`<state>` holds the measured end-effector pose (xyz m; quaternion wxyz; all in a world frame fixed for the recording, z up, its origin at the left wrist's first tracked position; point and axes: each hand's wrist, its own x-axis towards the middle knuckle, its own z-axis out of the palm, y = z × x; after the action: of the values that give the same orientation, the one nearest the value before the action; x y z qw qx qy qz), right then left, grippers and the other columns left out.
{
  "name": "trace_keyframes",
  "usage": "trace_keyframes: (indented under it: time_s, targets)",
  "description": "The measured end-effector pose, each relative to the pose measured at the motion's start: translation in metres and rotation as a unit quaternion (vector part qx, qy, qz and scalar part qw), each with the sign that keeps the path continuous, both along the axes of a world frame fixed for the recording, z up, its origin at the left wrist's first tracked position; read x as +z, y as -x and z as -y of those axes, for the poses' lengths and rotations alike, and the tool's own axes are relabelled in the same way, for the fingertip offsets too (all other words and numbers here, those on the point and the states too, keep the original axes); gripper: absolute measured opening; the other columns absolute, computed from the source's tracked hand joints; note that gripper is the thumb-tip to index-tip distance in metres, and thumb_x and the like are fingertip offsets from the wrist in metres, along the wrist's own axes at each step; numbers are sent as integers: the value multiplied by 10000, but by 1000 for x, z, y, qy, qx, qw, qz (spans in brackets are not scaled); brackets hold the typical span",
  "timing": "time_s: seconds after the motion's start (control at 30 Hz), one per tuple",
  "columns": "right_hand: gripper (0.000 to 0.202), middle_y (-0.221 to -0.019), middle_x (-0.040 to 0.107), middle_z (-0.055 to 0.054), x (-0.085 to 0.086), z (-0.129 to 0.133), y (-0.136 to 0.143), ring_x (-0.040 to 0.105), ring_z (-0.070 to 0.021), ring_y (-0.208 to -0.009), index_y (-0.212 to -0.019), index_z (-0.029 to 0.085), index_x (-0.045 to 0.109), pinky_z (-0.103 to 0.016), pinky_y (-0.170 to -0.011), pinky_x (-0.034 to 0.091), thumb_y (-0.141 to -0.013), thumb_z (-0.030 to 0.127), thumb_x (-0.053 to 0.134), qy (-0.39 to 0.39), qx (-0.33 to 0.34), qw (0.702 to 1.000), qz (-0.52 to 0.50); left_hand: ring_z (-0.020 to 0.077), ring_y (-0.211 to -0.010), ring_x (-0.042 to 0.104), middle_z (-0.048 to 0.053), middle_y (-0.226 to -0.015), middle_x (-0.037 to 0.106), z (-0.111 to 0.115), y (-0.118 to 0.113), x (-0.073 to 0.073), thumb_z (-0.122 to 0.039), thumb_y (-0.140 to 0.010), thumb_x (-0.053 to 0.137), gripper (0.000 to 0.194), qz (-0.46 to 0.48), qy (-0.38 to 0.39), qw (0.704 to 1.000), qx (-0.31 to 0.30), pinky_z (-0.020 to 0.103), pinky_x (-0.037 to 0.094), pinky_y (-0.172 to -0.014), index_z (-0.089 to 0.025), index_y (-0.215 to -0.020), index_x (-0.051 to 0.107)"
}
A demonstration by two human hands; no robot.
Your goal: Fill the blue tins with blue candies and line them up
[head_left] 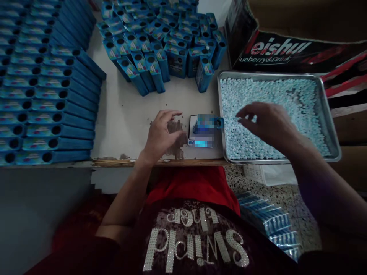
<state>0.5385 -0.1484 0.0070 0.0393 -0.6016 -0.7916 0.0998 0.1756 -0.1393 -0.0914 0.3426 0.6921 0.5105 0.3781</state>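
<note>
Head view: right hand (pixel 266 122) above pellet tray (pixel 329 126).

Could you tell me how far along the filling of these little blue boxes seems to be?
Done, by the look of it: rows of blue boxes stacked flat at left. In hand: one box on the small scale, the left hand resting beside it and the right hand over the tray of pale blue pellets. Left: a cluster of upright boxes behind, and a tray mostly full.
</note>
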Motion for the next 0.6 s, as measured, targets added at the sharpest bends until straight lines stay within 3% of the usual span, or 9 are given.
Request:
trace_keyframes:
  time_s: [0.13, 0.2, 0.27, 0.4, 0.5, 0.6]
  targets:
    - [335, -1229, 804, -160, -47, 23, -20, 780, -299, -904, -1291, 197, 858, -404, -737, 561, -982, 302, 780, 71, -15, 995, 70, 280, -1221, 783, 89, -1366, 783, 0, 7, 4, -103, -865, 1006, 562, -18, 8, 1000, 22, 456, 660, -1120, -228, -1383, 827]
    - [286, -1256, 802, -171, -65, 28, -22, 797, -315, -953, -1240, 190, 856, -394, -709, 528, -1021, 309, 715, 73, -11, 994, 84, 277, -1217, 783, 80, -1335, 788, 0, 5, 6, -98, -880, 990, 536, -23, 10, 999, 21, 463, 654, -1126, -236, -1373, 830]
    - [211, -1157, 822, -146, -71, 24, -25, 794, -303, -930, -1101, 205, 855, -389, -705, 502, -1025, 318, 693, 67, -19, 996, 63, 268, -1197, 785, 73, -1308, 793, 2, 3, 9, -89, -887, 976, 511, -31, 11, 999, 19, 461, 652, -1125, -239, -1356, 836]
    - [134, -782, 765, -52, -58, 7, -36, 733, -241, -735, -877, 247, 812, -375, -689, 503, -891, 380, 816, 117, -102, 981, -116, 259, -1183, 796, 71, -1275, 822, 10, 3, 15, -91, -893, 966, 458, -48, 15, 999, 17, 437, 660, -1113, -233, -1314, 855]
    - [300, -644, 675, -24, -40, -4, -35, 645, -209, -608, -833, 260, 786, -373, -602, 493, -776, 514, 934, 192, -158, 929, -275, 247, -1179, 807, 74, -1273, 847, 17, 6, 14, -90, -896, 965, 421, -45, 35, 998, 38, 419, 654, -1122, -215, -1286, 871]
    - [429, -589, 641, -27, -18, -11, -19, 576, -179, -540, -771, 258, 745, -367, -539, 470, -677, 570, 1025, 224, -154, 891, -364, 245, -1186, 812, 75, -1292, 863, 24, 5, 9, -104, -897, 972, 407, -42, 56, 996, 57, 418, 647, -1138, -216, -1276, 876]
